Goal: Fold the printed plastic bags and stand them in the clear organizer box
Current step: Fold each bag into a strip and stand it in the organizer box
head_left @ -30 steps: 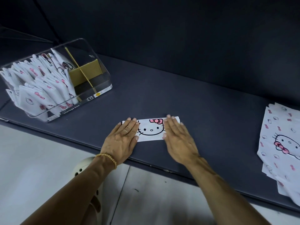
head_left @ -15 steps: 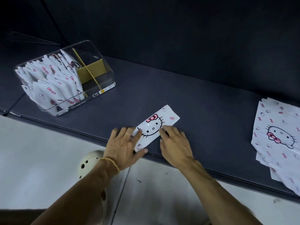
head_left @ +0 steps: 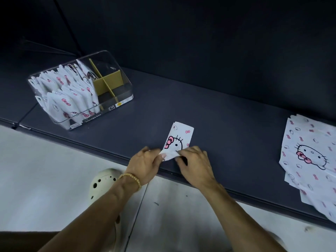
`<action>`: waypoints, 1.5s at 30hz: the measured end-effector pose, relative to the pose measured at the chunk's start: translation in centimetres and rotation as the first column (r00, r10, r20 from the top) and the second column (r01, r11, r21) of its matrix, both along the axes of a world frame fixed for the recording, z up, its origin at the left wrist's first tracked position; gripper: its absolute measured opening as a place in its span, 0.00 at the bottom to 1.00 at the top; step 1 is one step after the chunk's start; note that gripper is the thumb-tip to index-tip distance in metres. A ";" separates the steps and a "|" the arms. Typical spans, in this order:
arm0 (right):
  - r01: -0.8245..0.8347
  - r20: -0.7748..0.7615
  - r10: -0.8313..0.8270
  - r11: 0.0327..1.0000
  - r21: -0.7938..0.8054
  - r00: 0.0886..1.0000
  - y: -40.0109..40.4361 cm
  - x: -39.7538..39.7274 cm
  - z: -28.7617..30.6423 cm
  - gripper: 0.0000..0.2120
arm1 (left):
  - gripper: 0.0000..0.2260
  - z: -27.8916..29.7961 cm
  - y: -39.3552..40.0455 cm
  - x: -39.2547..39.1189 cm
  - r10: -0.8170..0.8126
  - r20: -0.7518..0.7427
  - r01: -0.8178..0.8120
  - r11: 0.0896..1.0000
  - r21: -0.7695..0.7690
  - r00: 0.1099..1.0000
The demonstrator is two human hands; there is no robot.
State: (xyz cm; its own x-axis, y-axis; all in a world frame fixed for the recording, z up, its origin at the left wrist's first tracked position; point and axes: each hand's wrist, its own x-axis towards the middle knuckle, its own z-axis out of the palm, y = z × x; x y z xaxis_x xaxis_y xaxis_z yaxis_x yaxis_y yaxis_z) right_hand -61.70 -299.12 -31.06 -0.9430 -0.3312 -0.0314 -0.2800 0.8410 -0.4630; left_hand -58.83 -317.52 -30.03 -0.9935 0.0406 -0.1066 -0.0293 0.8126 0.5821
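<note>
The narrow folded white plastic bag printed with a cat face and pink bows (head_left: 179, 139) is lying on the dark grey tabletop (head_left: 227, 128), its near end being lifted and pinched by the left hand (head_left: 145, 165) and the right hand (head_left: 195, 163), fingers curled onto it. The clear plastic organizer box (head_left: 116, 99) is standing well apart at the left.

The folded strip (head_left: 179, 138) is lying on the table (head_left: 218, 124); left and behind it the organizer box (head_left: 125, 88) is standing; the bag stack (head_left: 309, 157) is lying well to its right.
</note>
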 end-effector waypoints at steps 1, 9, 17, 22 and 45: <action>0.065 0.038 -0.063 0.996 -0.061 0.997 -0.1 -0.1 0.1 0.10 | 0.10 0.1 0.1 -0.3 0.020 0.004 -0.021 0.999 0.038 1.000; 0.298 0.475 -0.124 0.902 -0.312 0.871 1.6 -1.9 1.0 0.07 | 0.11 0.0 0.9 -2.7 -0.021 0.156 -0.004 0.988 0.153 0.988; 0.473 0.434 -0.371 0.867 -0.154 0.821 -0.5 -4.2 0.5 0.07 | 0.18 -0.7 2.6 -4.5 0.292 0.168 -0.303 0.952 0.043 0.941; 0.449 0.353 -0.413 0.893 -0.022 0.839 -1.6 -5.1 0.4 0.08 | 0.07 -1.0 2.6 -4.8 0.368 0.155 -0.367 0.929 -0.040 0.917; 0.251 -0.208 -0.217 0.956 0.152 0.954 1.5 -6.1 0.0 0.11 | 0.22 -2.8 2.9 -6.0 -0.379 -0.014 0.303 0.761 -0.573 0.925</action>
